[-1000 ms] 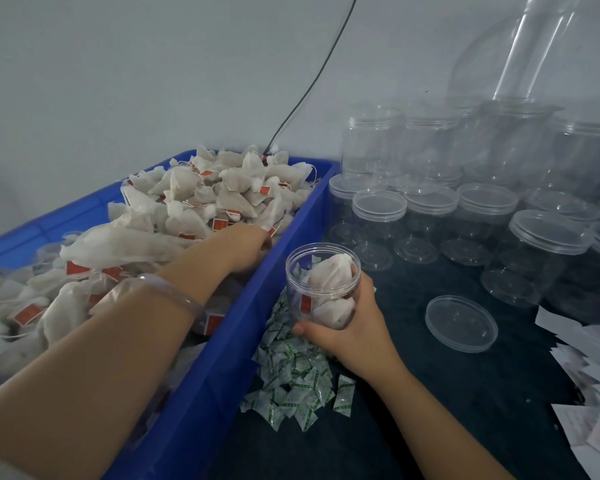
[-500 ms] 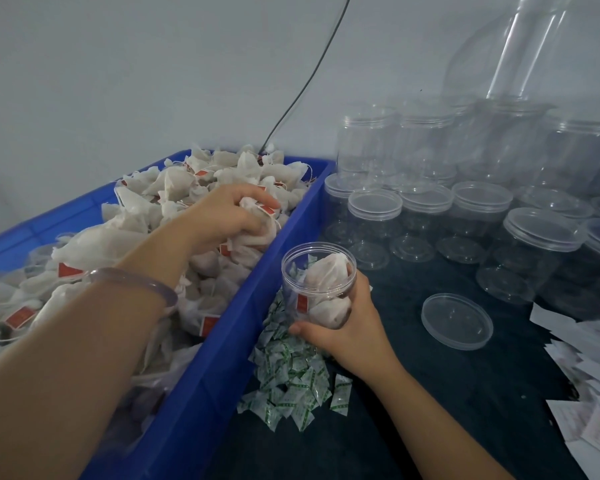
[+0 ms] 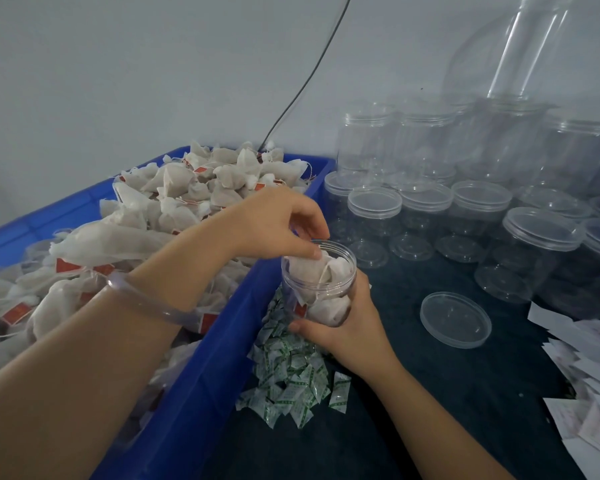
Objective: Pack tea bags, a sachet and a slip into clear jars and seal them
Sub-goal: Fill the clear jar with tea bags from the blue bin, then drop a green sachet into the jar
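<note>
As right hand (image 3: 350,327) grips, jar (image 3: 317,289) stands mouth-up.

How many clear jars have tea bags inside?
1: the open jar gripped by the right hand, beside the blue crate. The lidded jars behind look empty; some are hidden.

Black cable (image 3: 305,85) down grey wall (image 3: 118,81)

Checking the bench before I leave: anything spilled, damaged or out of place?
Nothing looks damaged or spilled. One loose lid lies alone on the dark table, probably belonging to the open jar the right hand holds; the sachets lie heaped beside the blue crate.
</note>
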A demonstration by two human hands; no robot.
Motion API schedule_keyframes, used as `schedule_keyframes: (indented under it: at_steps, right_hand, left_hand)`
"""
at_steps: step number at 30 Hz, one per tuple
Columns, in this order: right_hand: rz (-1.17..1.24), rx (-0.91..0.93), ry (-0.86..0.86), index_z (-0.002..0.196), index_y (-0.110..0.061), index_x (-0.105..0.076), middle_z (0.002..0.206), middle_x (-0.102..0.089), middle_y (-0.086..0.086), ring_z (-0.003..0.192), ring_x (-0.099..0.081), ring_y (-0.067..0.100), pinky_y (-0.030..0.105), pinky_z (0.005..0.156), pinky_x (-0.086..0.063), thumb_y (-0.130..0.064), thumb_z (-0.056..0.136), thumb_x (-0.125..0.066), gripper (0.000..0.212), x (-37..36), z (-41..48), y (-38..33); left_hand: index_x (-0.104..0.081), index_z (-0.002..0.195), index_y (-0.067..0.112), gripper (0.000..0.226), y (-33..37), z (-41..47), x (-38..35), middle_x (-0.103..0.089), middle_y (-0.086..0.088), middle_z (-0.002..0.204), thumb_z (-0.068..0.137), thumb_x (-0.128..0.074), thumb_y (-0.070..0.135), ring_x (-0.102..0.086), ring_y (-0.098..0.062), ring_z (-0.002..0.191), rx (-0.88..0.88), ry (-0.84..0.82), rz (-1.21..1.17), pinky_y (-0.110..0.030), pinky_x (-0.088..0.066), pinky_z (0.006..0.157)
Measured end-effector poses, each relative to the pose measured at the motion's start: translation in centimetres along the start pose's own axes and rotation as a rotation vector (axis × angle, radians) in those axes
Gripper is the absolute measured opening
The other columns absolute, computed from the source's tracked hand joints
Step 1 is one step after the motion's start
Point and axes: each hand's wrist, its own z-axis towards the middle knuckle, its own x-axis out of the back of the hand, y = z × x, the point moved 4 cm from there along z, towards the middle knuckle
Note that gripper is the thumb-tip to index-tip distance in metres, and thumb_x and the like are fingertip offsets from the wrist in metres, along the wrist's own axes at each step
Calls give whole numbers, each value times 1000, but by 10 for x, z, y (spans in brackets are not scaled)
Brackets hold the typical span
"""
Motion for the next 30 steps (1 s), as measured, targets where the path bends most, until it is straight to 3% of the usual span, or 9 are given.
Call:
schedule_keyframes:
  at_steps: [5,9,12,15,19,22,24,27,30]
  right_hand:
    - [-8,-1,1,117,-45,-40,108,-56,-36,101,-59,-9,6,74,-47,-36,51,-89,83,0,0,3]
    - [-20,21,8,107,-64,-42,112,-61,-29,102,-62,-3,10,77,-49,-33,53,-89,78,0,1,6]
    - [-16,29,6,107,-66,-42,113,-61,-28,103,-63,-2,11,78,-49,-32,53,-90,80,0,1,7]
    - [-4,37,14,118,-59,-40,115,-59,-31,106,-60,-5,9,79,-48,-34,52,-91,87,1,1,2]
    - [-25,66,47,125,-47,-41,118,-59,-29,110,-59,-4,11,82,-48,-44,46,-91,93,15,4,-19]
    - [-80,115,97,123,-52,-39,115,-58,-31,107,-59,-7,7,79,-47,-46,47,-90,92,35,3,-40]
    - [-91,125,150,129,-50,-36,115,-58,-31,106,-59,-8,8,77,-49,-52,45,-89,99,51,-1,-51]
    - [-199,168,183,133,-39,-36,112,-55,-38,103,-58,-12,5,75,-47,-54,46,-87,103,75,-12,-61]
    - [-282,158,190,125,-42,-38,108,-52,-43,103,-52,-20,-1,73,-42,-48,48,-90,93,98,-27,-57]
  left_hand:
    - [-77,93,28,15,8,1,-19,-69,24,85,81,-74,20,-60,9,81,-25,-190,275,-4,-44,75]
    - [-76,102,24,19,14,8,-31,-72,15,101,86,-66,19,-56,5,83,-34,-275,443,-18,-46,86]
    - [-75,104,23,20,15,8,-32,-72,12,103,89,-62,20,-62,-3,93,-47,-279,480,-29,-48,92]
    - [-75,104,20,19,19,0,-21,-71,10,106,90,-63,21,-61,-1,97,-106,-152,351,-22,-44,94]
    - [-75,101,22,24,42,-15,17,-71,15,99,89,-59,36,-60,5,96,-260,234,113,-11,-43,86]
    - [-74,91,24,65,69,-14,8,-72,9,84,80,-31,71,-63,-5,80,-190,45,213,-29,-48,85]
    - [-68,74,19,78,88,-11,-11,-66,1,70,76,-16,77,-59,-13,71,-181,-91,362,-38,-44,90]
    - [-55,54,26,66,118,-3,-31,-57,5,58,81,-21,76,-52,-9,71,-235,-89,451,-30,-38,74]
    - [-48,50,29,58,142,9,-55,-50,11,52,88,-29,70,-50,-6,60,-238,-158,451,-33,-42,75]
